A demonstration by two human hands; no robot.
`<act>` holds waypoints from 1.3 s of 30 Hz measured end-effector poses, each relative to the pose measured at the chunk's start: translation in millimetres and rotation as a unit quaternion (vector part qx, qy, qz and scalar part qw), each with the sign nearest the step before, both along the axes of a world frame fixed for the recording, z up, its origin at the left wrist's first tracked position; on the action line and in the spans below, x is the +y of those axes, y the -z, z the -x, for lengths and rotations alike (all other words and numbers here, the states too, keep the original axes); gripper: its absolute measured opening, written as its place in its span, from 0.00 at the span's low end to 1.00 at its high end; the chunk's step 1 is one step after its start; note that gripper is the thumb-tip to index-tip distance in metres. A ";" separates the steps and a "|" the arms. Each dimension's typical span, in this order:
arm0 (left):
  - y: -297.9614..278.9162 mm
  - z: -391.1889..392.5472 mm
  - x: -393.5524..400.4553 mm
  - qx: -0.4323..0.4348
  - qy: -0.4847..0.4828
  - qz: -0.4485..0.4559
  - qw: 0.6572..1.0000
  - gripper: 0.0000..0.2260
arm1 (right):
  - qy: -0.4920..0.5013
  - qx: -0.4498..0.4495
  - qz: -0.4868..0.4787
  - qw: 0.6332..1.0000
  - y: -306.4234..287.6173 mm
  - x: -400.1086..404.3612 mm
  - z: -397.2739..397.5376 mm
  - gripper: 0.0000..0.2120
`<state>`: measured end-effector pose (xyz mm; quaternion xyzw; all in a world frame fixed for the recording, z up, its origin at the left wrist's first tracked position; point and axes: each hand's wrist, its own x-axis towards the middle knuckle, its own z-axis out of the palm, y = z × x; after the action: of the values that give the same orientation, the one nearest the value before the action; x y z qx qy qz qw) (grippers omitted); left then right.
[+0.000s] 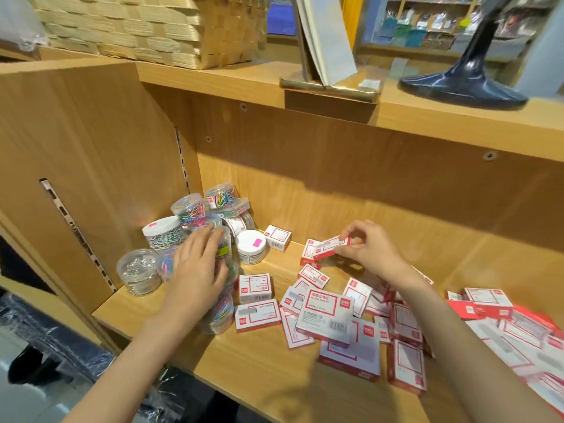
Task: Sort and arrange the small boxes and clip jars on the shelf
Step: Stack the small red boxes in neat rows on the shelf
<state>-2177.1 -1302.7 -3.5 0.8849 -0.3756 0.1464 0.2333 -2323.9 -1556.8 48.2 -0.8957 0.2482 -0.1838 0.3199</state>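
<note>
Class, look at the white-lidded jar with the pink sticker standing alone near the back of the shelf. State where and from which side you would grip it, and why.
Grip the white-lidded jar around its round lid rim, coming down from above. It stands upright with the lid facing up and unobstructed. The jar cluster under the left hand crowds its left side, and a small box sits close on its right, so a side approach looks tighter.

Both your forearms reach forward and up from the lower edge of view, bare to the wrist. Your left hand (198,267) lies palm down, back of the hand toward the camera, fingers extended and slightly spread, tips angled up and to the right. Your right hand (370,250) sits higher and further forward, wrist bent left, fingers curled, thumb and fingertips (346,235) pinched together in a grip.
</note>
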 end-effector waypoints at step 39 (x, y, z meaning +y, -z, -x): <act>3.0 94.7 -69.8 0.113 0.136 -0.015 0.984 0.23 | 0.091 0.169 0.136 0.972 37.1 -13.3 72.6 0.18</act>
<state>-2271.8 -1372.5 -6.5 0.8397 -0.4657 0.0067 0.2791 -2396.4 -1570.1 11.1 -0.9223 0.3522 -0.0907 0.1306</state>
